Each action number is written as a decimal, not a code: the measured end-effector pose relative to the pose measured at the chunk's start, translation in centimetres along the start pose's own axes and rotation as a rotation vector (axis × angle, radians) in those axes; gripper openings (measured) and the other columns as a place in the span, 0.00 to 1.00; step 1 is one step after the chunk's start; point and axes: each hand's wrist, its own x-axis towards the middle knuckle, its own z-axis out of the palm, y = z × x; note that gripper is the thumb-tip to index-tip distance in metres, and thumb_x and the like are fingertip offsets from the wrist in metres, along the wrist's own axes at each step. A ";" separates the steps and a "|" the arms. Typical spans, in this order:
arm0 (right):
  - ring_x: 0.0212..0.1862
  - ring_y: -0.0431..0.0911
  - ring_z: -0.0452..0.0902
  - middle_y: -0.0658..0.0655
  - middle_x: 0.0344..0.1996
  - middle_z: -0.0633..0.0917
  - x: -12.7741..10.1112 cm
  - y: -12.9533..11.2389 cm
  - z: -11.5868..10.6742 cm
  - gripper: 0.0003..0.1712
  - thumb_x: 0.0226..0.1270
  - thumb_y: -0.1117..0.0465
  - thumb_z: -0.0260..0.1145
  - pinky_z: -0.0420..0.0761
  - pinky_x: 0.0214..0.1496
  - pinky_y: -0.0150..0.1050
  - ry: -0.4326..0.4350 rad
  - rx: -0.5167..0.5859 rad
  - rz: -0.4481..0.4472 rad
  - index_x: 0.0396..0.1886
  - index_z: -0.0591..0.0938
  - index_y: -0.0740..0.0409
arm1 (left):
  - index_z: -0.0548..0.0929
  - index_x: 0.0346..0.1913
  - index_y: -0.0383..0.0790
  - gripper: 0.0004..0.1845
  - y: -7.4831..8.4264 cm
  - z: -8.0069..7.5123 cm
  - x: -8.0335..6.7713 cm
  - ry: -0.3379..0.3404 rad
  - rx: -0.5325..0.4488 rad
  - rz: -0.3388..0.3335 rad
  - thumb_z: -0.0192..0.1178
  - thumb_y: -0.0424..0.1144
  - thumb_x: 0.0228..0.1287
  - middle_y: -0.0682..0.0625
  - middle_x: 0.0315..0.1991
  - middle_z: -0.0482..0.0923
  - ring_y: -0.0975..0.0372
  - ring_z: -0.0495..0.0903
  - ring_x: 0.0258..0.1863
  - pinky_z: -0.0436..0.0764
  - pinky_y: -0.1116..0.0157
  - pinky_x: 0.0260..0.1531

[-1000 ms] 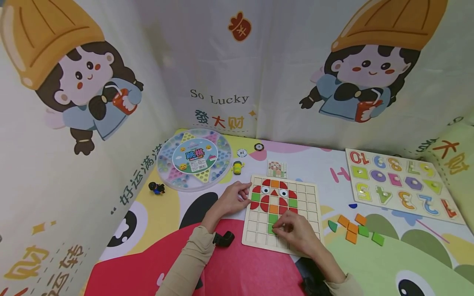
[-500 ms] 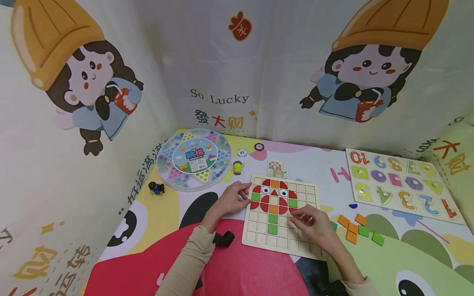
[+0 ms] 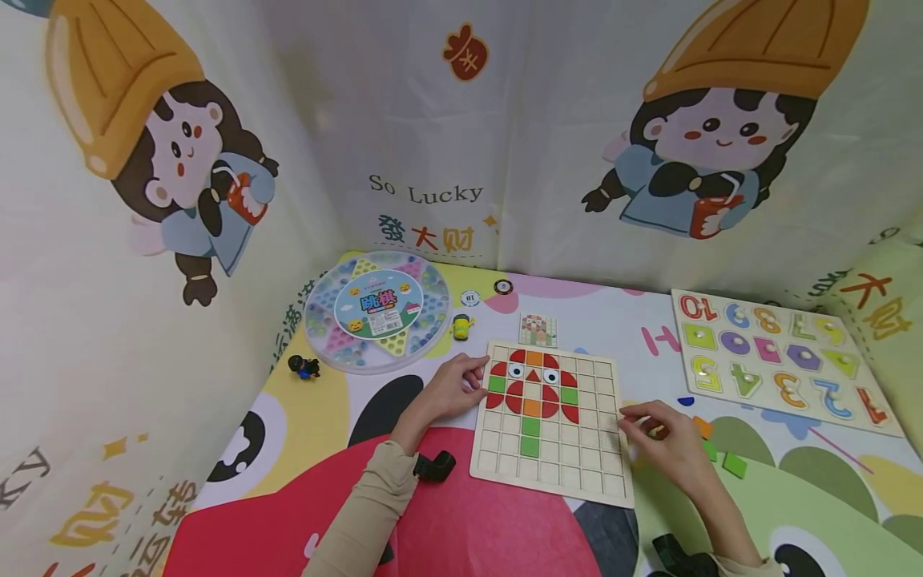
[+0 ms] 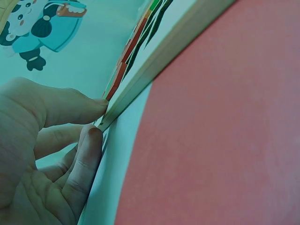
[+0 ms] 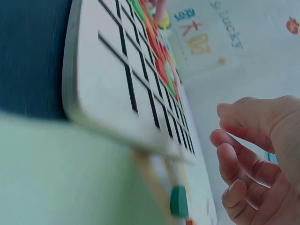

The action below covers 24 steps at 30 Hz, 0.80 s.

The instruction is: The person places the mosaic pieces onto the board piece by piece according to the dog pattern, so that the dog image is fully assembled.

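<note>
A square wooden grid board (image 3: 591, 461) lies on the patterned cloth, bearing a figure of red, orange and green tiles with two eye pieces. Two green tiles (image 3: 530, 437) form a short column below the figure. My left hand (image 3: 450, 389) holds the board's left edge; in the left wrist view the thumb (image 4: 84, 105) and a finger pinch that edge. Past the board's right side hovers my right hand (image 3: 671, 441), fingers loosely bent. No piece shows between its fingers (image 5: 236, 115) in the right wrist view. A dark green piece (image 5: 179, 201) lies beyond the board there.
Loose green tiles (image 3: 735, 465) and an orange tile (image 3: 703, 427) lie right of my right hand, which hides others. A number puzzle (image 3: 786, 361) is at far right. A picture card (image 3: 538, 329), a round checkers box (image 3: 378, 312) and small toy figures (image 3: 304, 367) lie further back.
My right hand has left the green tile column and moved right, off the board, toward the loose tiles. The left hand has stayed at the board's left edge.
</note>
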 end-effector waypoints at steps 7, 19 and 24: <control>0.26 0.32 0.75 0.51 0.29 0.83 -0.6 1.7 -1.5 0.12 0.50 0.77 0.73 0.74 0.26 0.25 0.060 0.050 -0.010 0.36 0.86 0.66 | 0.71 0.69 0.34 0.32 0.0 0.0 0.0 -0.005 -0.005 -0.001 0.67 0.33 0.62 0.51 0.38 0.72 0.64 0.75 0.37 0.79 0.72 0.37; 0.27 0.30 0.74 0.61 0.32 0.84 -1.3 3.7 -4.2 0.12 0.57 0.70 0.73 0.74 0.29 0.21 0.055 -0.132 0.165 0.41 0.86 0.67 | 0.71 0.69 0.33 0.32 0.1 0.0 -0.1 0.008 -0.009 0.007 0.67 0.32 0.61 0.51 0.38 0.73 0.63 0.75 0.38 0.79 0.73 0.38; 0.25 0.29 0.71 0.61 0.32 0.84 -1.8 4.6 -4.9 0.13 0.56 0.67 0.75 0.73 0.25 0.24 0.057 -0.213 0.213 0.41 0.87 0.67 | 0.71 0.69 0.32 0.32 0.1 0.0 -0.1 0.007 -0.010 0.014 0.67 0.32 0.61 0.50 0.38 0.73 0.63 0.75 0.37 0.79 0.73 0.37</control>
